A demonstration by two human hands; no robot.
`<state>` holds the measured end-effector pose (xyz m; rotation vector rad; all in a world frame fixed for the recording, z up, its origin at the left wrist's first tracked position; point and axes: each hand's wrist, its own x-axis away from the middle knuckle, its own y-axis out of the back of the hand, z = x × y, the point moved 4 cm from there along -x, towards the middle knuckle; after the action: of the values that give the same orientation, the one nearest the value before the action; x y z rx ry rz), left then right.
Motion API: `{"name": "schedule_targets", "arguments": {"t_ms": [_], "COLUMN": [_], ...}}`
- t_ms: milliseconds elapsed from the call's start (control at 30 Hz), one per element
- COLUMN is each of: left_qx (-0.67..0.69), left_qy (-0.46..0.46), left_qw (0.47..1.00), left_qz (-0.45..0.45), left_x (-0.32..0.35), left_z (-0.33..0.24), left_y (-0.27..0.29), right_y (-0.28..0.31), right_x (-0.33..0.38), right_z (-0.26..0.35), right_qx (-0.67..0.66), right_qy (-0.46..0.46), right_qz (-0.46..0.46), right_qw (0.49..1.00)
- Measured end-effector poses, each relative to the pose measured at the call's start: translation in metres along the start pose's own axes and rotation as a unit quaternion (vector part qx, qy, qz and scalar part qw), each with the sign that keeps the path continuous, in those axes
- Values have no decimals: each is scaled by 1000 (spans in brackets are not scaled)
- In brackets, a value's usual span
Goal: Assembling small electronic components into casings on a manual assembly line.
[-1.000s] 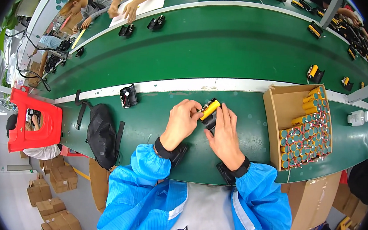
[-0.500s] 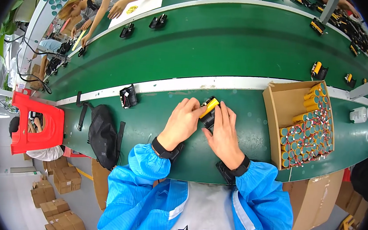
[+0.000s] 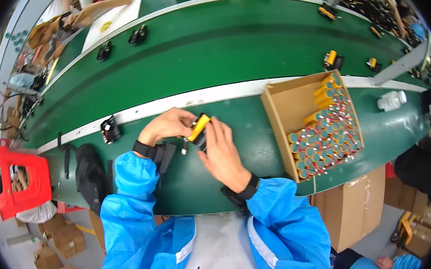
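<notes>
The yellow cylindrical cell [image 3: 199, 126] sits between both hands above the near green work surface [image 3: 190, 183], seated against a black housing [image 3: 200, 139] just beneath it. Its long axis runs tilted — upper end away from the person and slightly right, lower end toward the left hand. A short lead with a small white connector [image 3: 184, 151] hangs below the assembly.

The left hand [image 3: 167, 126] closes on the cell from its left side, fingers curled around the lower end. The right hand [image 3: 222, 151] closes on it from the right, fingers extended along the housing and the upper end of the cell. Both hands touch the assembly; neither is clearly nearer, and the grip is shared.

Just left of the hands, a second black housing [image 3: 110, 129] lies on the work surface, apart from them. To the right, an open cardboard box [image 3: 285, 102] holds many upright yellow cells with wired tops — within reach of the right hand, well apart from the left. Beyond the white divider strip [image 3: 187, 100], the green conveyor belt [image 3: 218, 47] carries further black and yellow units.
</notes>
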<state>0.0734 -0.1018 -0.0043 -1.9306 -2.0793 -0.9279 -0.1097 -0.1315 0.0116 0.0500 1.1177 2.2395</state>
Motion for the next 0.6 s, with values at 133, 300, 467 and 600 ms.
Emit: {"name": "schedule_targets", "arguments": {"t_ms": [133, 300, 467, 600], "left_qx": [-126, -119, -85, -17], "left_qy": [-1, -1, 7, 1], "left_qw": [992, 992, 994, 989], "left_qz": [22, -48, -67, -148], "left_x": [-4, 7, -8, -42], "left_z": [-10, -8, -2, 5], "left_y": [-8, -13, 15, 78], "right_y": [8, 76, 179, 199], "right_x": [5, 18, 32, 40], "right_z": [-1, 3, -44, -81], "right_qx": [-9, -21, 89, 167], "right_qy": [11, 39, -69, -117], "right_qz": [9, 43, -23, 8], "right_qw": [1000, 998, 993, 979]}}
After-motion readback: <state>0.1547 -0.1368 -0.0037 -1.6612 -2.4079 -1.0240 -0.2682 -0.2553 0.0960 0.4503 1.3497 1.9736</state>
